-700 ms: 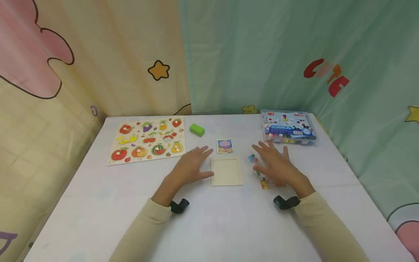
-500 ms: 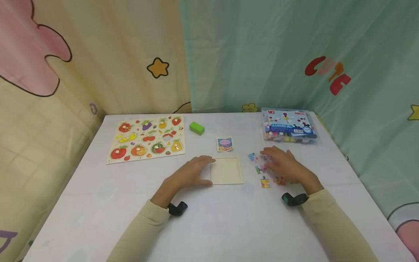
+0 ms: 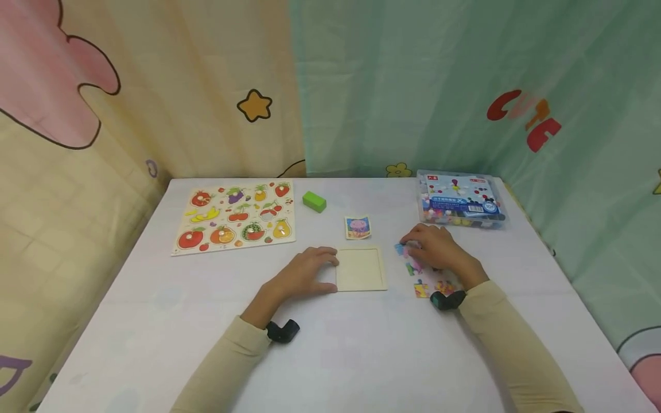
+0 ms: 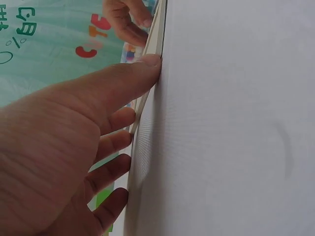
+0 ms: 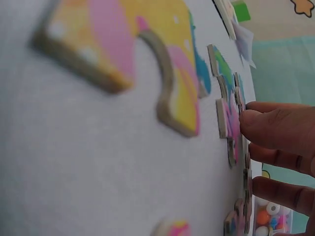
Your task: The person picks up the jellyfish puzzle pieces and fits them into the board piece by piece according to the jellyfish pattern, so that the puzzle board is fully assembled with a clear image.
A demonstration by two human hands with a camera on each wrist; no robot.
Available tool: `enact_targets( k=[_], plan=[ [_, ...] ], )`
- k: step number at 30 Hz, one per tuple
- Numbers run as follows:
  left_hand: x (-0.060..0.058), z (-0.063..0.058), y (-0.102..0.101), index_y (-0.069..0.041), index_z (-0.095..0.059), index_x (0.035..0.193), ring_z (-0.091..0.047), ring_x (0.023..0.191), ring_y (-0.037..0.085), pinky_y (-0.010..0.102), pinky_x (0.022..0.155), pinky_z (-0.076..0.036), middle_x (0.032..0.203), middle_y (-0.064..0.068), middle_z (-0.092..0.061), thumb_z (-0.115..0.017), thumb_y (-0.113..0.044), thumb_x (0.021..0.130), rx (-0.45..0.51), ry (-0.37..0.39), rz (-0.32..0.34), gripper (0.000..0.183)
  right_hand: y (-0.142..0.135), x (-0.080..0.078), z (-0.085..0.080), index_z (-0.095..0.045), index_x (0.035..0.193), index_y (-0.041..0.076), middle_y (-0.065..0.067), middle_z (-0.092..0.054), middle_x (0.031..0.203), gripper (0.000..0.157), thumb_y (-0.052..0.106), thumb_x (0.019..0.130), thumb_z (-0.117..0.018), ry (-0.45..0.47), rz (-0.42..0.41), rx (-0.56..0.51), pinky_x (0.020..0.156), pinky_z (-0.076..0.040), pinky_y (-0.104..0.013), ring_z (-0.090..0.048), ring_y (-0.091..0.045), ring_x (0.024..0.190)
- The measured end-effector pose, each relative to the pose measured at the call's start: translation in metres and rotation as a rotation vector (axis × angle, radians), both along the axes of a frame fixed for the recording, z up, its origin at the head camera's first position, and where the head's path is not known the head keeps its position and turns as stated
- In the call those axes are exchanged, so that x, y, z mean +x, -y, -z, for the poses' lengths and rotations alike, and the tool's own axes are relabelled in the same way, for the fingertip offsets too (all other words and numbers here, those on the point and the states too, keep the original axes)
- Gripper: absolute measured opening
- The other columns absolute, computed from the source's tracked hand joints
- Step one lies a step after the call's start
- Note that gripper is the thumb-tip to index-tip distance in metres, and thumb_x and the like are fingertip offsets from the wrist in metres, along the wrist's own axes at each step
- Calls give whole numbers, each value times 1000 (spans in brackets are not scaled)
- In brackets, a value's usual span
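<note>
Tray (image 3: 361,270) bare, puzzle pieces (image 3: 420,289) loose, unplaced at three o'clock. Left hand (image 3: 303,273) spreads wide at nine; right hand (image 3: 439,248) over pieces, hold unclear.

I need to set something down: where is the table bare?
Free: the near table, between the sleeves; in front of the fruit board; at the back, between green block and bead box. Crowded: right of the tray, the right hand over puzzle pieces; at its left edge, the left hand.
</note>
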State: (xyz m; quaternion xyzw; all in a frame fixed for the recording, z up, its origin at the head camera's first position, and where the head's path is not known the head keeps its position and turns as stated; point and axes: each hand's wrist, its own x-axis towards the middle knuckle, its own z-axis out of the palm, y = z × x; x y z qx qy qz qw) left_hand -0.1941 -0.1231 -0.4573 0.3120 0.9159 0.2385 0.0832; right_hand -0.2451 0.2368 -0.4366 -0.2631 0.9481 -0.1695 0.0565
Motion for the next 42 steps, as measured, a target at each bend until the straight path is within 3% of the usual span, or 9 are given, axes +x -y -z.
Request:
enact_targets(
  k=[7,14,21,28,32,42],
  plan=[
    [1,3,-2,-16,-66,127,-45,135,24,46,107,-38,148,2,-51,-80,-43,86,-17,-63,-12,50,3,-1,3,-74,116,10,-9,-64,114,22,13,95,-70,-28,8,3,99,-37,-63,-58,-36,111],
    [1,5,-5,-17,-65,127,-45,134,24,45,106,-39,148,2,-51,-79,-47,86,-22,-86,-19,53,5,-5,2,-73,116,8,-9,-65,115,24,14,93,-70,1,35,36,110,-24,-63,-56,-34,118],
    [1,8,-7,-17,-65,126,-46,133,24,45,103,-41,148,2,-52,-78,-48,86,-24,-112,-25,53,12,-1,-3,-74,114,9,-6,-67,112,26,19,91,-76,-23,39,22,109,-25,-63,-59,-30,115],
    [3,7,-7,-16,-65,127,-47,131,25,47,101,-41,148,3,-51,-78,-47,86,-20,-117,-28,54,44,3,-8,-71,112,8,-3,-69,107,28,21,90,-79,-8,-24,-105,96,-45,-50,-63,-25,104],
    [4,6,-7,-16,-64,129,-45,133,25,47,103,-40,150,2,-50,-78,-47,86,-31,-112,-36,55,69,4,-6,-70,113,8,-3,-69,107,28,22,90,-78,18,-44,-137,93,-49,-45,-63,-23,102],
    [3,10,-7,-17,-64,129,-47,131,25,48,101,-41,150,1,-51,-76,-47,87,-18,-134,-29,54,113,5,0,-73,108,10,1,-70,99,24,25,90,-79,9,-35,-55,89,-50,-41,-62,-19,94]
  ],
)
